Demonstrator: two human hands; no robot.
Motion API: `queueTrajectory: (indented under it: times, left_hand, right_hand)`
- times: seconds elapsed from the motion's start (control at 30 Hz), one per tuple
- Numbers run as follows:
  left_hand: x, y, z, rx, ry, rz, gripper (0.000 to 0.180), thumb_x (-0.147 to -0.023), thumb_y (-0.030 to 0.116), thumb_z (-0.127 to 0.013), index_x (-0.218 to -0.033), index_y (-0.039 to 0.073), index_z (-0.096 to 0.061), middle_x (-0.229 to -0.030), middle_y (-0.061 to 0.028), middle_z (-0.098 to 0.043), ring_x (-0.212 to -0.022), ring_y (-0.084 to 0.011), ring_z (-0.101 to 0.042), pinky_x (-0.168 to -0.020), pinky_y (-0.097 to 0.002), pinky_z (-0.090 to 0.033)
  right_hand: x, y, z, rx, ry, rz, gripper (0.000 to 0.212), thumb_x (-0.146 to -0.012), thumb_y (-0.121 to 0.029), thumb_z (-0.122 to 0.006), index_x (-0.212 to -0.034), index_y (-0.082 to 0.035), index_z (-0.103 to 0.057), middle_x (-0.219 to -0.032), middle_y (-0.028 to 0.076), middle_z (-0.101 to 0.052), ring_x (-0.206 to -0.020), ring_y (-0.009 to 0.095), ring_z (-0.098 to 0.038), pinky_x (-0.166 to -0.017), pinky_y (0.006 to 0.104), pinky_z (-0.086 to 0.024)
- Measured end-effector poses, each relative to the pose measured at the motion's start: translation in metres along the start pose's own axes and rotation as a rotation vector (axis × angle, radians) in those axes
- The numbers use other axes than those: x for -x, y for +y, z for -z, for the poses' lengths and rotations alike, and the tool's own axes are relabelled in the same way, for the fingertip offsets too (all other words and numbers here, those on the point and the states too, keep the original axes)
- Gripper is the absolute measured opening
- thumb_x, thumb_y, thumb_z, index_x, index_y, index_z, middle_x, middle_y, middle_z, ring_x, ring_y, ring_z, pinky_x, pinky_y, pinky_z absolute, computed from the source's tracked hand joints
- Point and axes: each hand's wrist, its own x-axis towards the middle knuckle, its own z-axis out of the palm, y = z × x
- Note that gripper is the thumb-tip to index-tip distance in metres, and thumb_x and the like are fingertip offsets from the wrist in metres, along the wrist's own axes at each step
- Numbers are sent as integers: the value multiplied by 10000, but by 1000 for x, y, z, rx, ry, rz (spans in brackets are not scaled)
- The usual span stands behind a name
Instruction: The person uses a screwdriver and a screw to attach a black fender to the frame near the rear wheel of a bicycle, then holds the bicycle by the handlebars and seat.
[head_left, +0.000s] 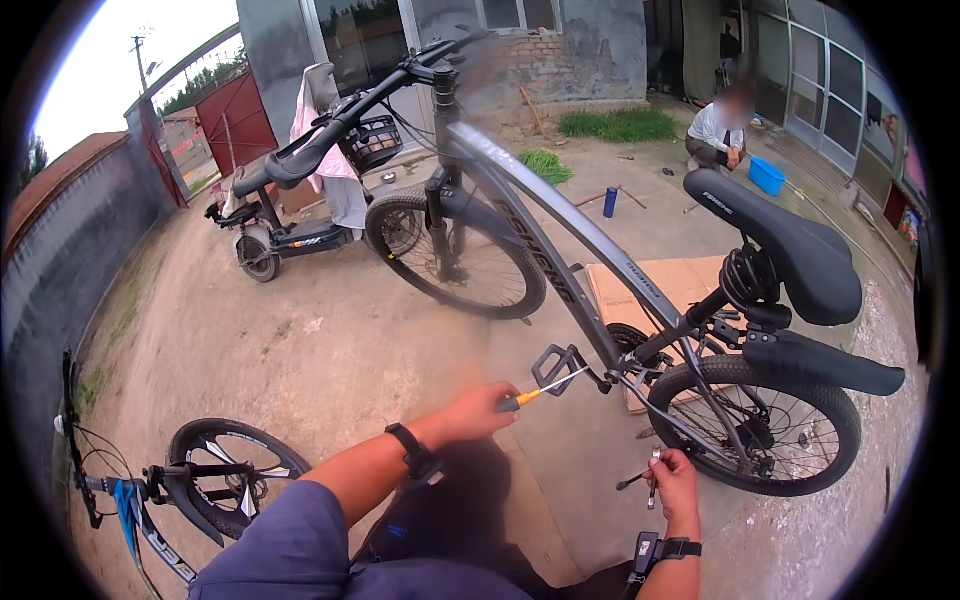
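Note:
My left hand (474, 410) is closed around the yellow-and-dark handle of a screwdriver (529, 398). The shaft points up and right, its tip beside the black pedal (552, 369) and crank of a grey-and-black bicycle (655, 283); whether it touches is unclear. Lower right, my right hand (680, 488) grips a small Y-shaped wrench (653, 486) between thumb and fingers, its thin metal and black arms sticking out below and to the left. It is just in front of the bicycle's rear wheel (818, 470). The bicycle stands upright before me.
Another bicycle (150, 530) is at lower left. An electric scooter (310, 238) stands behind the front wheel. Flattened cardboard (610, 290) lies under the rear half. Beyond are a blue bottle (610, 203), a blue tub (766, 177) and a crouching person (716, 135).

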Motion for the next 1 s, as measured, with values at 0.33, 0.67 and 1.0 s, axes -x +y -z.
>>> queueTrajectory:
  times: [0.33,0.67,1.0]
  left_hand:
    - [-8,-41,-11,250,85,105,550,-845,268,-751,-1310,21,-591,-1049,-142,-701,-936,-206,-673,-818,-354,-550]
    - [0,-58,-2,363,122,149,497,-901,272,-711,-1313,27,-584,-978,-115,-691,-841,-186,-662,-766,-346,-545]
    - [5,-63,-7,427,144,147,509,-911,235,-728,-1336,15,-554,-962,-65,-664,-737,-102,-618,-648,-275,-523]
  right_hand:
    - [-15,-14,-36,74,-63,-47,157,-927,-97,-657,-1042,9,-639,-822,48,-654,-626,137,-663,-538,261,-484]
    - [-12,-14,-55,152,-104,-13,213,-895,-12,-616,-1099,38,-650,-854,63,-674,-652,140,-671,-551,261,-484]
    - [6,-15,-52,155,-111,-28,306,-869,21,-545,-1160,37,-637,-921,86,-688,-696,161,-700,-547,262,-490]
